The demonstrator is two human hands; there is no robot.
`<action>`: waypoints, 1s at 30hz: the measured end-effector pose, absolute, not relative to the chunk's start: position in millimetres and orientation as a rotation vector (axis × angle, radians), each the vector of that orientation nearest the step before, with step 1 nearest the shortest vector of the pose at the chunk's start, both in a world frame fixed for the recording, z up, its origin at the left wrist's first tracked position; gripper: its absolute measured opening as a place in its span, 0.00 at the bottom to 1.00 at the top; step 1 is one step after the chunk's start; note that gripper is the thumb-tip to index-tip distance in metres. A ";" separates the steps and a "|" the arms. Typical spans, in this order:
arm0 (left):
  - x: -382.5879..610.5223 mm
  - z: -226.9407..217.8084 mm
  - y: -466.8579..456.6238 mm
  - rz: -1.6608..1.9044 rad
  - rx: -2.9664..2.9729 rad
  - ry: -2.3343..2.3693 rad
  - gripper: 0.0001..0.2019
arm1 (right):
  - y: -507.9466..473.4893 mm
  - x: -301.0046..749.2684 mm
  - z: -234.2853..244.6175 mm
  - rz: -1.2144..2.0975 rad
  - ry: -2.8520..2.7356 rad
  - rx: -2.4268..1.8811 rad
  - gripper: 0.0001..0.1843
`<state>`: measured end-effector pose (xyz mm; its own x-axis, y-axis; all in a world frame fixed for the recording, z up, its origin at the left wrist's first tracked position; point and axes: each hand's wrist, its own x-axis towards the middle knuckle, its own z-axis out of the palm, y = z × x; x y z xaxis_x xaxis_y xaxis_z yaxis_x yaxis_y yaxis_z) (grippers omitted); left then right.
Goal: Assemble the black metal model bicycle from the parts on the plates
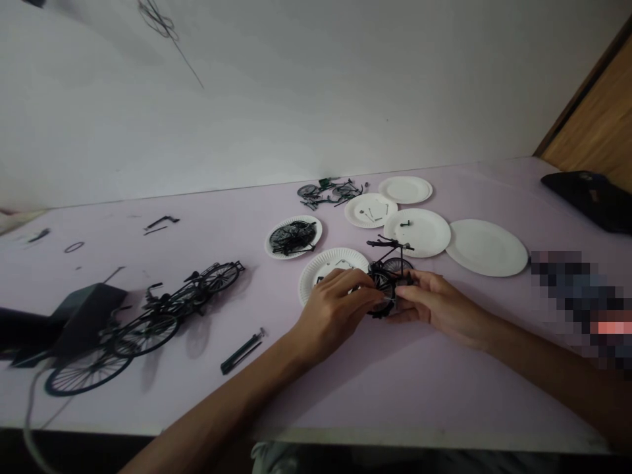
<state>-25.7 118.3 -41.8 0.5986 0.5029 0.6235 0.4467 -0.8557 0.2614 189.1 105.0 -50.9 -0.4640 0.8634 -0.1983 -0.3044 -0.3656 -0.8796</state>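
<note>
One miniature bicycle (pixel 379 271), black, located just right of centre in the frame, lower half. Pose: roughly upright, handlebar (pixel 394 243) uppermost. Spoked wheel (pixel 397 265) visible at right. Lower portion held between left grip (pixel 340 289) and right grip (pixel 425 299), partly obscured by fingers. Contact with desk (pixel 316 395) cannot be determined.

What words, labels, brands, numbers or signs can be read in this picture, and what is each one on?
None: no text can be read anywhere.
Held miniature bicycle: too small and dark to show any lettering.
White paper plates: no lettering visible.
Dark-handled tool: any marking is too small to read.
Black item at the far right: any marking is too blurred to read.
Pixelated patch: hides whatever is beneath.
</note>
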 end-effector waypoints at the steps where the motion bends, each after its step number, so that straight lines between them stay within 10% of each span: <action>1: -25.6 -41.5 118.5 1.114 2.749 0.811 0.04 | 105.1 189.2 -51.4 1.910 -1.041 -0.871 0.10; 30: -27.1 -37.6 112.6 1.007 2.733 0.763 0.07 | 104.7 190.2 -52.3 1.899 -1.070 -0.945 0.13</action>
